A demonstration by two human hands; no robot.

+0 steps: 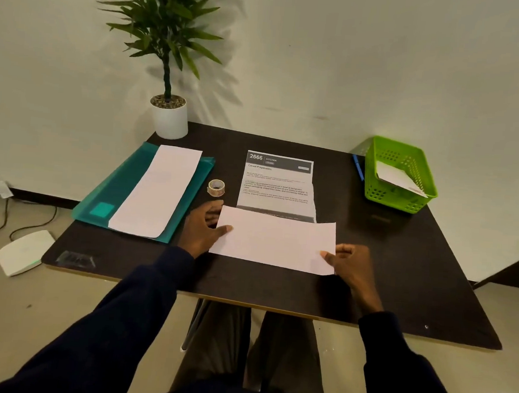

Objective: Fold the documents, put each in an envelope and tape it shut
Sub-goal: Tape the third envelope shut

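Observation:
A printed document lies in the middle of the dark table, its near third turned up and over toward the far side as a white flap. My left hand pinches the flap's left edge, thumb on top. My right hand pinches the flap's right edge the same way. A small roll of tape stands just left of the document. White envelopes lie on a teal folder at the left.
A green basket at the table's far right corner holds a white envelope, with a blue pen beside it. A potted plant stands at the far left corner. On the floor at the left lie a white device and cables.

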